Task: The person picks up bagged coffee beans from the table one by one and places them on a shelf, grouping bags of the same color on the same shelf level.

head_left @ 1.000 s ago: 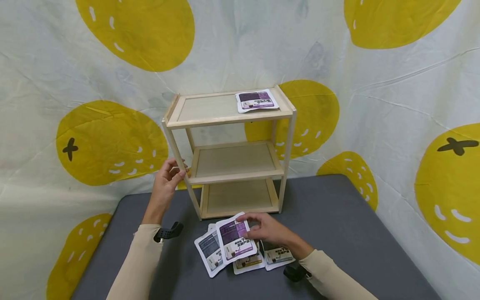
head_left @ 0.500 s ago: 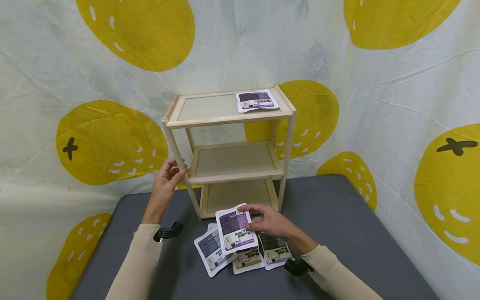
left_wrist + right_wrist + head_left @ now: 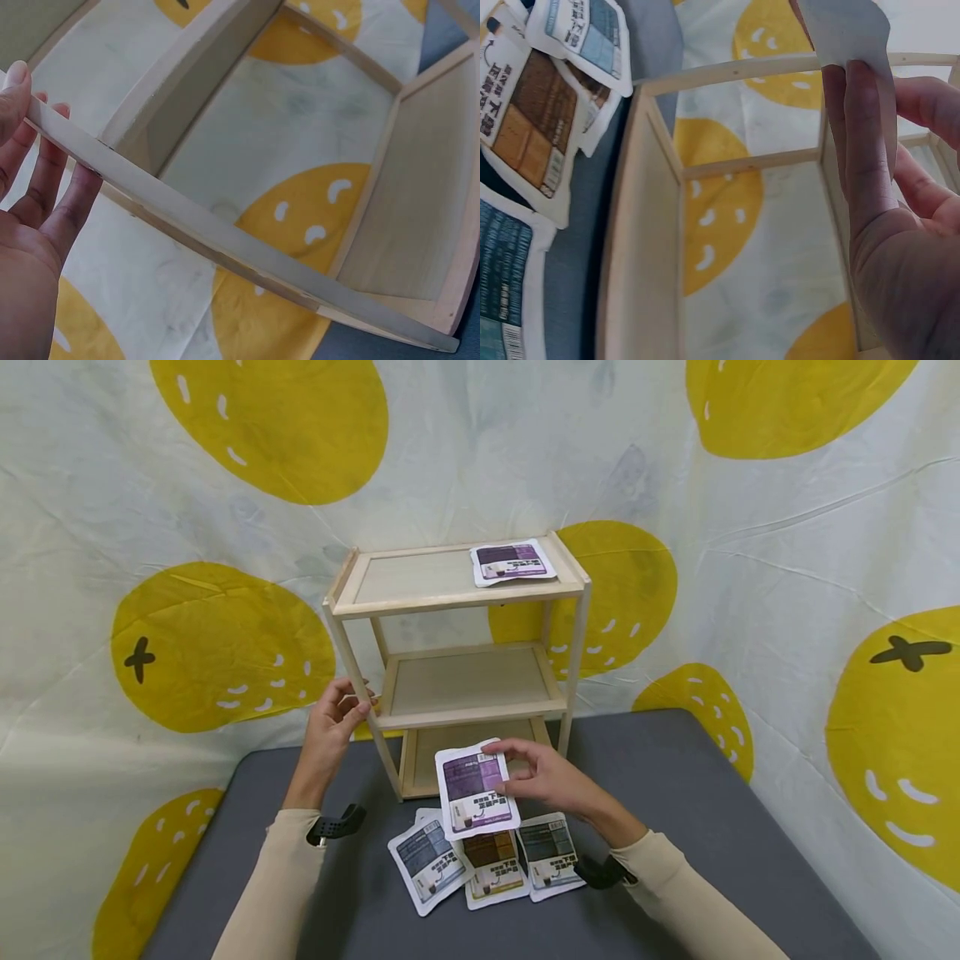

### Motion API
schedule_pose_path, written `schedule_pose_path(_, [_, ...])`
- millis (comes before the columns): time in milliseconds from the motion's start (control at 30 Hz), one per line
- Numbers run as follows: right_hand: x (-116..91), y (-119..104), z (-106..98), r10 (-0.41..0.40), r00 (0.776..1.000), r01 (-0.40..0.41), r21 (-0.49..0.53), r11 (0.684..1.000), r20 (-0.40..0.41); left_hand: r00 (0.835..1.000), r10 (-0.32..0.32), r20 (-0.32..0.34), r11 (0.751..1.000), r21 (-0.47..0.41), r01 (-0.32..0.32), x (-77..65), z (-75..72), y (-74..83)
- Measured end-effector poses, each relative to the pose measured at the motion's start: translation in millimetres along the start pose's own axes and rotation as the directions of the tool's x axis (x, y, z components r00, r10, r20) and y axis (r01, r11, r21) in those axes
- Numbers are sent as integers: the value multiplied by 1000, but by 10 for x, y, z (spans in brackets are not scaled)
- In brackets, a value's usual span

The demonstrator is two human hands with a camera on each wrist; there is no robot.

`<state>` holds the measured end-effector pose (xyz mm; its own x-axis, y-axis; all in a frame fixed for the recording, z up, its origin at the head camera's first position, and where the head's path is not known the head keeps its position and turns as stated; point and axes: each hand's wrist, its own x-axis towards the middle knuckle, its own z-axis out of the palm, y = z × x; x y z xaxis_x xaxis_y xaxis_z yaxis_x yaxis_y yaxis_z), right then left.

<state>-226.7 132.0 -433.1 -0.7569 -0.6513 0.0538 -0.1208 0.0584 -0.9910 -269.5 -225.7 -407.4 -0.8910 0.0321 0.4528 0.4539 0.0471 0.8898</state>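
Pale wooden rack [image 3: 472, 716]: three shelves, upright on the grey bench [image 3: 660, 777].
Held packet [image 3: 472, 803]: before the rack's lowest shelf. Head view gives its purple-printed face; right wrist view only its pale reverse, well apart from the packets on the bench.
Right hand [image 3: 553, 781]: in front of the rack; fingers and thumb clamped on one edge of the held packet.
Left hand [image 3: 327, 727]: at the rack's front left post [image 3: 345, 647], thumb and fingers clamped on it. Left wrist view shows fingers behind the post, partly hidden in head view.
Bench packets: in front of the rack, left to right, blue packet [image 3: 431, 867], brown packet [image 3: 497, 868], teal packet [image 3: 551, 853]. Right wrist view shows brown print peeking from beneath the blue; head view, just a white corner.
Rack top: purple packet [image 3: 513, 562], right end.
Backdrop: white cloth [image 3: 465, 460], yellow fruit pattern, behind the rack.
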Motion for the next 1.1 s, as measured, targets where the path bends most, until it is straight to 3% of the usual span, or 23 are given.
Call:
schedule_pose_path(500, [15, -271, -74, -40, 998, 39, 25, 999, 43, 1000, 7, 5, 1000, -9, -7, 1, -3, 23])
schedule_pose_path(1100, [39, -712, -214, -49, 997, 51, -35, 998, 57, 1000, 8, 9, 1000, -8, -8, 0, 2, -12])
